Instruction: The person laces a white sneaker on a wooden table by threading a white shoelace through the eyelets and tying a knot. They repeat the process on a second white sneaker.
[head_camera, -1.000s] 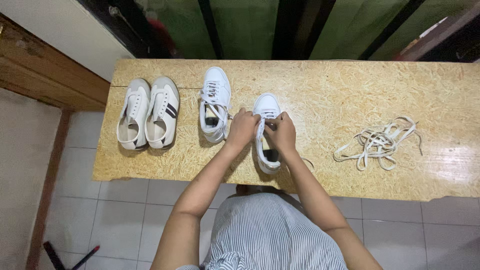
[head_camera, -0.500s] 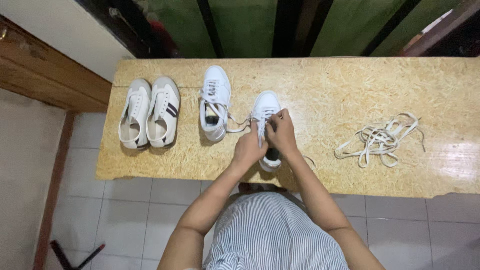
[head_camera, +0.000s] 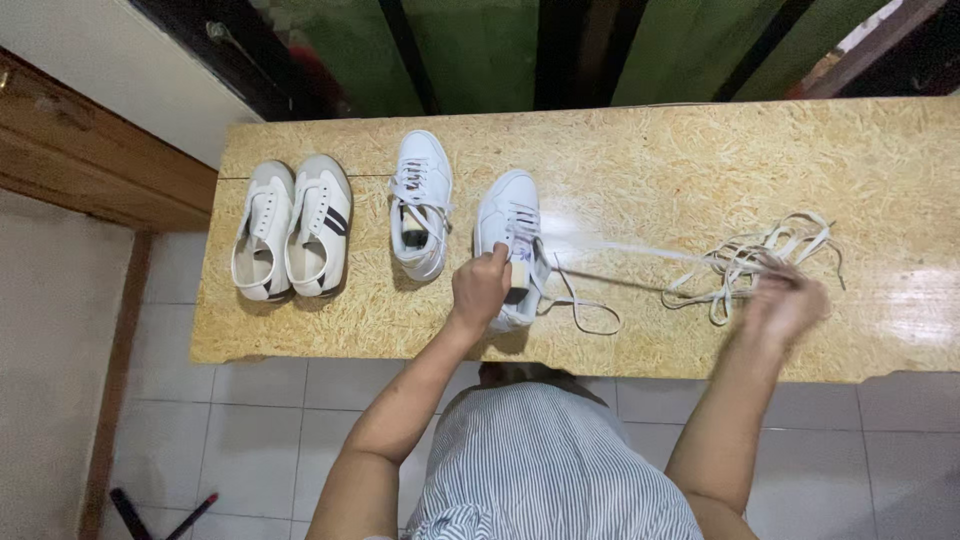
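A white sneaker (head_camera: 505, 215) lies on the wooden board table (head_camera: 620, 160), toe pointing away from me. My left hand (head_camera: 480, 288) grips its heel end and holds it down. My right hand (head_camera: 785, 300), blurred by motion, is far out to the right, closed on a white lace (head_camera: 640, 250) that runs taut from the sneaker's eyelets. The lace's other end lies in a loose loop (head_camera: 585, 310) beside the shoe. My right hand is over a pile of loose white laces (head_camera: 760, 255).
A second white sneaker (head_camera: 420, 205) with laces sits just left of the held one. Further left stands a pair of white sneakers with dark stripes (head_camera: 295, 225). Tiled floor (head_camera: 250, 400) lies below the table's near edge; dark door frames (head_camera: 560, 50) stand behind.
Both hands were together on the sneaker's laces. Now my right hand has swept out to the right, pulling the lace taut, while my left hand stays on the shoe.
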